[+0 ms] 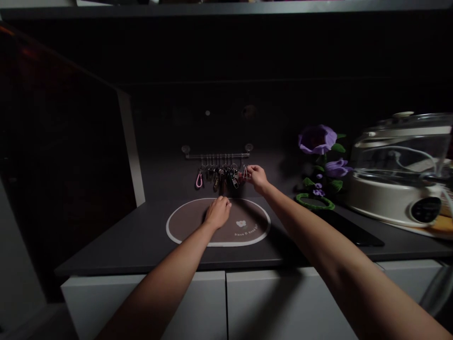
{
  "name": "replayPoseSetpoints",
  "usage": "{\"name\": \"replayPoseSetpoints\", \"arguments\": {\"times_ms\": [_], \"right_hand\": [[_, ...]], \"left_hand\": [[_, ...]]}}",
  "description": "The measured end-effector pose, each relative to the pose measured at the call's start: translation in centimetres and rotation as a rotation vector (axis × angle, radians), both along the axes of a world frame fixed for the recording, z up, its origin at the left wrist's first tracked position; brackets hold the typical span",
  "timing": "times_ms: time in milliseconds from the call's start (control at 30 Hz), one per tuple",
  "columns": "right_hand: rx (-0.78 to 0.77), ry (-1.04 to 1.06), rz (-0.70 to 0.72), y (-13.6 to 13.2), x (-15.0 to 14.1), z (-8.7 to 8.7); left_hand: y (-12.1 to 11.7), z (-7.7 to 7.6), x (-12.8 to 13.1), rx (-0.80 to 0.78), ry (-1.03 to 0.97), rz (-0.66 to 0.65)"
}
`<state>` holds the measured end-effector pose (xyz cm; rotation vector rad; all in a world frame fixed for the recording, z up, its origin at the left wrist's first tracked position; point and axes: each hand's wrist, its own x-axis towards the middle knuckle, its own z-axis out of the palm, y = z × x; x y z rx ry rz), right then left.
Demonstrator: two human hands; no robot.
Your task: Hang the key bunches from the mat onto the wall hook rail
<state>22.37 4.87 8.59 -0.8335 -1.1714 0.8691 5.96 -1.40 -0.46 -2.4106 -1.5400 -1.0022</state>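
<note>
Keys on rings [222, 174] hang in a row from a clear rack [217, 156] on the dark back wall. A pink carabiner-like loop [199, 180] is at the row's left end. My right hand [257, 177] pinches a thin, bent metal piece [245, 173] at the right end, beside the hanging keys; whether it is a hook or a ring I cannot tell. Lower down, my left hand [218, 212] is over the brown oval mat [187, 222] with its fingers curled in. Its fingertips face away, so what they hold, if anything, is hidden.
Purple knitted flowers [317, 140] with a green ring base [314, 202] stand to the right. Beyond them is a clear-lidded white appliance [396, 189]. A flat black panel [354, 231] lies on the dark counter [134, 241]. A shelf edge [226, 8] runs overhead.
</note>
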Motion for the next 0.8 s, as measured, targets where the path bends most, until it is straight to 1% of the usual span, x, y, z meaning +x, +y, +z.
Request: {"name": "replayPoseSetpoints", "arguments": {"times_ms": [100,200,333,500,633,800], "right_hand": [[0.014,0.013,-0.036,1.3,-0.2,1.0],[0.007,0.007,-0.094,2.5,-0.4,1.6],[-0.024,-0.023,-0.163,3.8,-0.6,1.8],[-0.042,-0.059,-0.223,4.7,-0.4,1.6],[-0.044,-0.037,-0.198,5.0,-0.2,1.0],[-0.038,0.013,-0.094,5.1,-0.1,0.0]], "left_hand": [[0.2,-0.1,0.0,0.012,-0.009,-0.002],[0.2,0.0,0.0,0.017,-0.025,-0.005],[0.2,0.1,-0.1,0.001,-0.051,-0.010],[0.3,0.0,-0.3,-0.002,-0.076,-0.012],[0.5,-0.2,-0.3,0.003,-0.083,-0.010],[0.7,-0.3,-0.3,0.001,-0.090,-0.010]]}}
